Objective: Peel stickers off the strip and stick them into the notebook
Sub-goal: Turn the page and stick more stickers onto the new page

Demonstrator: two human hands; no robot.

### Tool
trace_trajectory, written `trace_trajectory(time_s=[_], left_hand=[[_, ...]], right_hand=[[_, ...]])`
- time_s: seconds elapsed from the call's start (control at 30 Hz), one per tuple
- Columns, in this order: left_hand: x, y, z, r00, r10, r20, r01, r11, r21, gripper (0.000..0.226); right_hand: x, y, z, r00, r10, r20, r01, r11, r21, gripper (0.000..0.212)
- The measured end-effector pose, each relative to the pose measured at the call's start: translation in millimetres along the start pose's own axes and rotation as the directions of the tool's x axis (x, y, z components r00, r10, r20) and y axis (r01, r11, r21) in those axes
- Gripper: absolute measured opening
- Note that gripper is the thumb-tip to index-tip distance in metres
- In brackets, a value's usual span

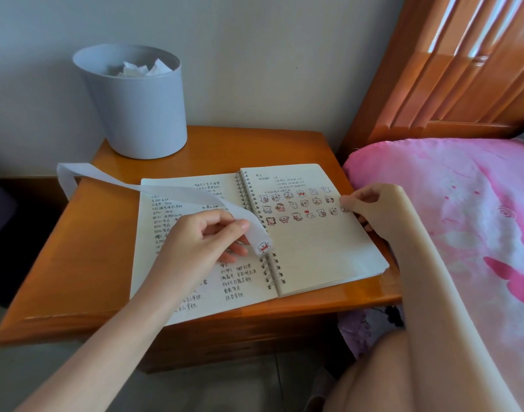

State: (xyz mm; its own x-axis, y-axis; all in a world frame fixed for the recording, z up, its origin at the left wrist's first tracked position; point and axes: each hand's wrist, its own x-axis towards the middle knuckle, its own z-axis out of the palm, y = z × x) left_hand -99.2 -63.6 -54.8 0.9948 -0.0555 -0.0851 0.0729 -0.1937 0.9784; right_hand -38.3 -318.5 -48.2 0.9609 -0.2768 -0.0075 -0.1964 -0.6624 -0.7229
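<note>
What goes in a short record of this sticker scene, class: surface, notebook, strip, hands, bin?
surface: wooden nightstand beside a bed
notebook: spiral-bound, open; handwriting on left page, three sticker rows on right page
strip: white, trails off the nightstand's left edge; one sticker visible near held end
left hand: pinches the strip near that sticker
right hand: at the right page's edge by the bottom row's end; grip unclear
bin: grey, at the back, crumpled paper inside
</note>
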Motion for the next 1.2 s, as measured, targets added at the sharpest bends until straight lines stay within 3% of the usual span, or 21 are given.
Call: trace_trajectory(time_s=[0.33,0.53,0.6,0.67,0.87,1.2], left_hand=[[0.8,-1.8,-0.7,1.000,0.001,0.002,-0.001,1.000,0.000,0.014],[1.4,-1.9,-0.5,1.000,0.000,-0.007,0.000,1.000,-0.007,0.014],[1.2,-1.7,-0.3,1.000,-0.002,-0.013,0.001,1.000,-0.019,0.013],[1.2,-1.3,-0.1,1.000,-0.004,-0.021,0.003,1.000,-0.030,0.013],[1.1,-0.2,1.3,0.998,0.020,-0.065,-0.023,0.999,-0.046,0.013],[0.9,0.3,1.3,0.998,0.018,-0.068,-0.023,0.997,-0.067,0.022]], right_hand=[[-0.4,1.1,1.5,0.995,-0.029,-0.094,0.025,0.999,-0.040,0.012],[-4.9,-8.9,3.1,0.952,-0.211,-0.223,0.220,0.975,0.016,0.006],[-11.2,-19.1,6.1,0.941,-0.294,-0.168,0.309,0.949,0.069,0.004],[-22.7,-33.0,11.0,0.928,-0.371,-0.024,0.370,0.916,0.158,0.004],[-50.8,-58.3,32.3,0.800,-0.464,0.380,0.361,0.879,0.312,0.010],[-53.0,-59.5,33.4,0.775,-0.464,0.429,0.347,0.880,0.325,0.012]])
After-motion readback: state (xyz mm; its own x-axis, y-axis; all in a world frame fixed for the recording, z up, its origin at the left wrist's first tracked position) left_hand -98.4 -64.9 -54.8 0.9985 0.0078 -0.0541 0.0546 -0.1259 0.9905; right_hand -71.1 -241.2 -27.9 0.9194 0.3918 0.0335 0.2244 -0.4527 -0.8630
